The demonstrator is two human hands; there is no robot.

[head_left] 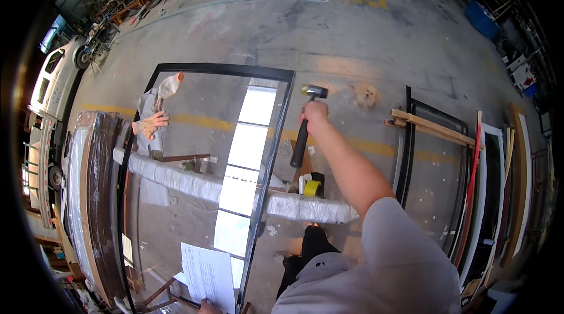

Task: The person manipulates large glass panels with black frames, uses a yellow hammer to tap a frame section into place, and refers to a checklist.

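My right hand (316, 114) is closed around a mallet (300, 143), its black handle pointing down and its two-faced head (314, 90) up. It is just right of a black-framed glass panel (191, 120), apart from it. Only part of my left hand (208, 307) shows at the lower edge, pinching the bottom of printed paper sheets (207, 276) over the panel's near end. On the panel's far left lie a tan hand-shaped thing (151, 125) with no arm showing, perhaps a work glove, and a pale piece with an orange end (169, 86).
A plastic-wrapped beam (314, 208) supports the panel; yellow tape (313, 189) rests on it. Wrapped brown profiles (97, 202) stand left. More frames (437, 111) and wood strips (435, 126) are at right. A small fluffy tan dog (367, 95) is on the floor ahead.
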